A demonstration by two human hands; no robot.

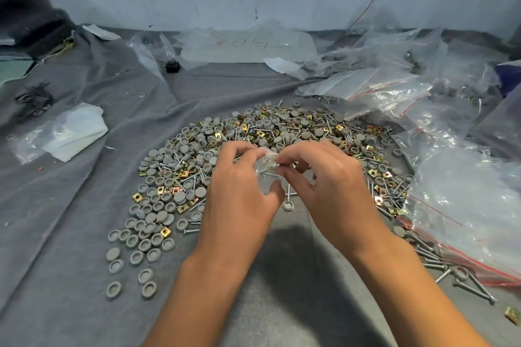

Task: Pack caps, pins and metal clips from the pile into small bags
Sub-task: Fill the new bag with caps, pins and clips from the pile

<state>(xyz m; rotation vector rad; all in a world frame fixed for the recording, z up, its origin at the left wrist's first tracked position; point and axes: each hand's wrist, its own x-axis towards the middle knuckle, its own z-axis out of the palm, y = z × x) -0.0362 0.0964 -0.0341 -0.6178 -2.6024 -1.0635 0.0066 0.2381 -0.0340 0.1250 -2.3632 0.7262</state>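
A small clear bag (267, 167) hangs just above the near edge of the pile (253, 149) of grey caps, pins and brass clips. The left hand (239, 191) and right hand (324, 180) pinch its mouth from either side, fingers curled, wrists raised above the grey cloth (70, 205).

Two bare forearms, left grip (239, 186), right grip (327, 180)

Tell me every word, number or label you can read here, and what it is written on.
Red handwriting on the clear plastic bag lying flat at the back by the wall: it looks like digits, maybe "405" seen upside down, but it is too faint to read for sure.
No print shows on the small bag held in both hands, nor on the other bags with red strips.
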